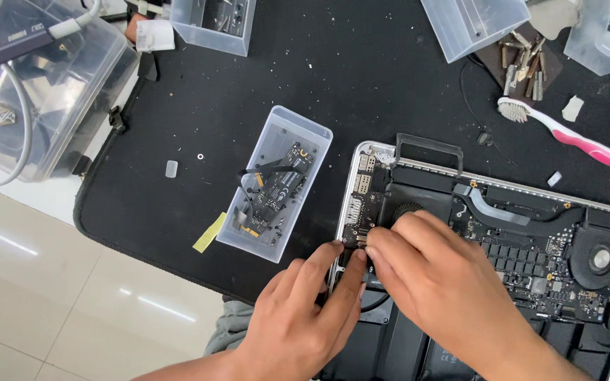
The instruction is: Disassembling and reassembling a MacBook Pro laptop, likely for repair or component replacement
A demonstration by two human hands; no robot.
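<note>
Black matting point(361, 77) covers the bench where a person's two bare hands work inside an opened laptop point(503, 233) with its bottom cover off, seen from above. Clear plastic boxes ring the mat: a small one point(275, 183) just left of the laptop holds loose circuit boards, and a larger bin point(37, 92) at far left holds cables. A pink-and-white toothbrush point(566, 134) lies beyond the laptop, near a cluster of metal bits point(524, 63). A yellow strip point(210, 232) rests against the small box, and a tiny washer point(200, 156) sits alone on the mat.

The laptop's long axis runs left to right, tilting slightly down toward the right, with the heat pipe point(517, 212) and a fan point(600, 258) exposed. The left hand point(305, 317) reaches up from below, index and middle fingers extended and pressed against the machine's left edge. The right hand point(439, 282) comes in from the lower right, fingers curled down and pinched together over a small connector point(360, 238) on the board. Both sets of fingertips meet at that spot, near the laptop's left side. The fingers hide whether anything is held between them.
</note>
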